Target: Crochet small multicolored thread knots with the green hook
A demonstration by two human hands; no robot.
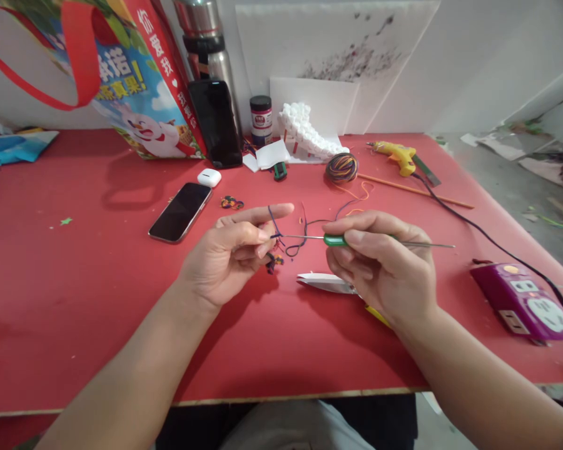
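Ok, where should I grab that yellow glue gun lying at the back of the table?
Take the glue gun by its handle, the end nearest you where the black cord leaves. Come from the near right: it lies flat with the nozzle pointing left.

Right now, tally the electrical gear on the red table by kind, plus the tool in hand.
Smartphones: 2
Earbud case: 1
Hot glue gun: 1
Power strip: 1
Crochet hook, right hand: 1
Total: 6
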